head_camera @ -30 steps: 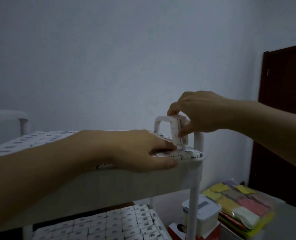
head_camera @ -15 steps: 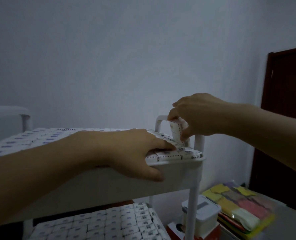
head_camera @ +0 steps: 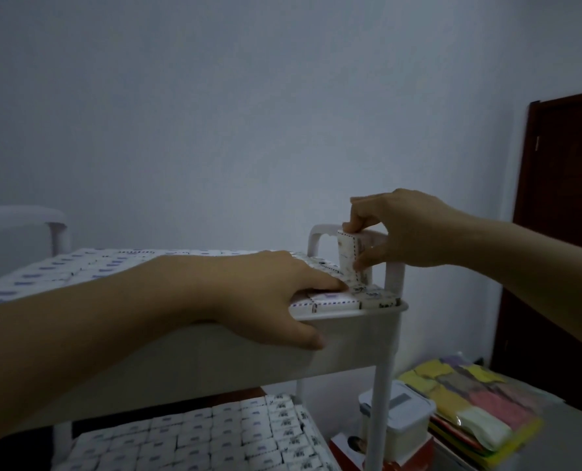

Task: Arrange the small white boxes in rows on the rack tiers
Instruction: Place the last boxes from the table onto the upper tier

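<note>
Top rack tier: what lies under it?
Rows of small white boxes, packed flat, fill the level below. How far back they reach cannot be seen, because the front wall of the top tier covers it.

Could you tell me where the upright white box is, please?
Head view, right of centre: the upright box is pinched by the right hand at the top tier's right end.
</note>
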`<state>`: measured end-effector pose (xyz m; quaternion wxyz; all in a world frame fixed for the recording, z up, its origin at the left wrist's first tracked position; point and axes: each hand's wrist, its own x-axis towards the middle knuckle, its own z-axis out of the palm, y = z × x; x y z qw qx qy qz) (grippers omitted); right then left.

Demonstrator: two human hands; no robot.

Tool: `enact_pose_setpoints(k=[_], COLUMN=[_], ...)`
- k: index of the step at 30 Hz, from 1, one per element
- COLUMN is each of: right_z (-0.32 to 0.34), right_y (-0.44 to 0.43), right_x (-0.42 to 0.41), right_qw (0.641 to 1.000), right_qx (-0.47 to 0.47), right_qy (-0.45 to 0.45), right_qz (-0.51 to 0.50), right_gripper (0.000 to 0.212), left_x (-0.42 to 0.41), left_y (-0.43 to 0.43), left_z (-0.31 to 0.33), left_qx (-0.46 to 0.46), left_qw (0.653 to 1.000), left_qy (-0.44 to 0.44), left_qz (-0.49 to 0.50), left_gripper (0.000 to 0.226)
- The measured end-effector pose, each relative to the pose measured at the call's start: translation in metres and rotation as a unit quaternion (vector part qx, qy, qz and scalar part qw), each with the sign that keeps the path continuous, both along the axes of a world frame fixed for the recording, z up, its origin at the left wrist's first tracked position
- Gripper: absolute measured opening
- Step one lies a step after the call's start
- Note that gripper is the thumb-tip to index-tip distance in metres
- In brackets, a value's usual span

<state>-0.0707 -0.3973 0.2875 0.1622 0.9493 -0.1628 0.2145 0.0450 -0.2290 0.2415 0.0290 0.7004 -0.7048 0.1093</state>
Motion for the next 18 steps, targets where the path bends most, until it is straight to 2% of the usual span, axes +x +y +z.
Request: enact_pose_setpoints(k=[6,10,15,18], right_z=[-0.009,-0.011,-0.015,-0.017], right_y=[-0.005,-0.003,-0.004,-0.003], right_x=[0.0,-0.002,-0.004,-0.006], right_qw=[0.999,0.999,0.998,0.999], right_qx=[-0.001,-0.025,0.013,0.006], right_qy=[-0.037,-0.035,-0.049,-0.028], right_qz=[-0.013,0.01,0.045,0.04], right_gripper=[0.051,0.044,0.034,0.031], left_x=[0.001,0.003,0.0,-0.001], left_y=[0.0,0.001,0.002,0.002], left_z=[0.0,-0.002,0.0,-0.001], left_qx=[-0.004,-0.01,-0.02,-0.021], left_qw=[1.0,1.0,1.0,1.0], left_qy=[0.0,-0.002,-0.006,-0.006], left_qz=[-0.001,-0.003,-0.014,-0.016], left_gripper=[0.06,0.062,0.058,0.056])
